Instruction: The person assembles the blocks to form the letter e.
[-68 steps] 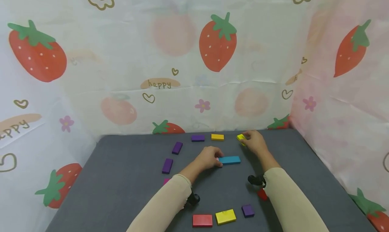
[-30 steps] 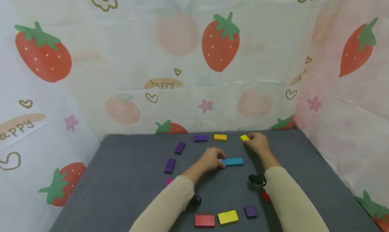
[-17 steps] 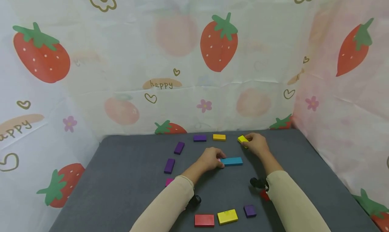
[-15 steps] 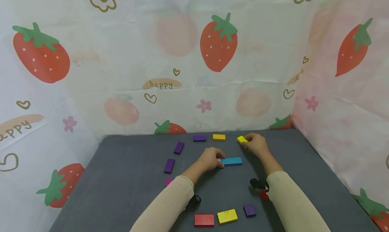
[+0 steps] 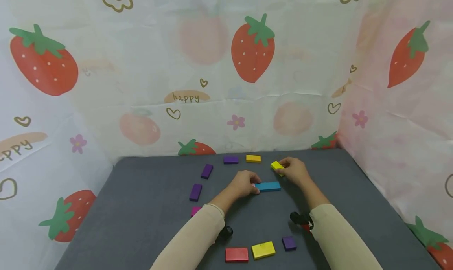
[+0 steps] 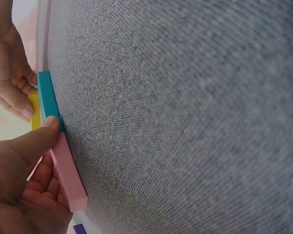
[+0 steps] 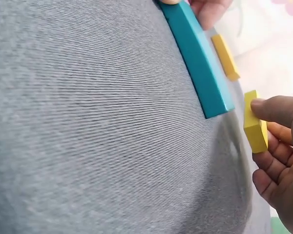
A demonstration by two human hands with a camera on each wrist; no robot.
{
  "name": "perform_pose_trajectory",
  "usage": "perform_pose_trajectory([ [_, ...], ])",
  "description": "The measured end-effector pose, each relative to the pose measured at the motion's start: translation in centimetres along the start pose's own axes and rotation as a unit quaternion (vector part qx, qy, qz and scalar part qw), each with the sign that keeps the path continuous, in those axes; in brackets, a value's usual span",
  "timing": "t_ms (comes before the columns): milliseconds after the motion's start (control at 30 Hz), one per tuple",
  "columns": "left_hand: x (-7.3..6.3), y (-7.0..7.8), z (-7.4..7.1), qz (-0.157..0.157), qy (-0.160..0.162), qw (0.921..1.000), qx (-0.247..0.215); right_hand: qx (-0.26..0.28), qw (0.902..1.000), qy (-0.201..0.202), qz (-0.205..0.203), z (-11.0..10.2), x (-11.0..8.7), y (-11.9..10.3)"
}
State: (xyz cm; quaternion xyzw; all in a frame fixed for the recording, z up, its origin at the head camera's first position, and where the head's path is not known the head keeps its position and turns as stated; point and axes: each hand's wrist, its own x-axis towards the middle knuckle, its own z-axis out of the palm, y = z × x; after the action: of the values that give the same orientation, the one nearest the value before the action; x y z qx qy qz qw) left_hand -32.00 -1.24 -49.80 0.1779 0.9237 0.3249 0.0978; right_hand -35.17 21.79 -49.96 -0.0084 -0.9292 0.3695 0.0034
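In the head view my left hand [image 5: 243, 183] is at mid-table, its thumb and fingers gripping where a blue block [image 5: 268, 186] meets a pink block [image 6: 71, 175]. The left wrist view shows these two lying end to end, the thumb over their joint. The pink one is mostly hidden by the hand in the head view. Farther back and to the right, my right hand [image 5: 296, 171] pinches a yellow block [image 7: 254, 126] between thumb and fingers. That block is tilted and apart from the blue one.
An orange-yellow block [image 5: 253, 158] and several purple blocks, one at back [image 5: 231, 160], curve along the far and left side. Nearer lie a red block [image 5: 236, 255], a yellow block [image 5: 263, 250] and a small purple block [image 5: 289, 243]. A magenta block [image 5: 195, 211] is partly behind my left sleeve.
My right hand has shifted a little left and nearer with the yellow block, toward the blue one. The left hand keeps its grip in place.
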Motion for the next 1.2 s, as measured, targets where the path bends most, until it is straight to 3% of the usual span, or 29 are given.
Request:
perform_pose_trajectory([
  [1200, 0.3, -0.2, 0.2, 0.006, 0.008, 0.9999, 0.007, -0.011, 0.9998, -0.014, 0.009, 1.4, -1.4, -0.1],
])
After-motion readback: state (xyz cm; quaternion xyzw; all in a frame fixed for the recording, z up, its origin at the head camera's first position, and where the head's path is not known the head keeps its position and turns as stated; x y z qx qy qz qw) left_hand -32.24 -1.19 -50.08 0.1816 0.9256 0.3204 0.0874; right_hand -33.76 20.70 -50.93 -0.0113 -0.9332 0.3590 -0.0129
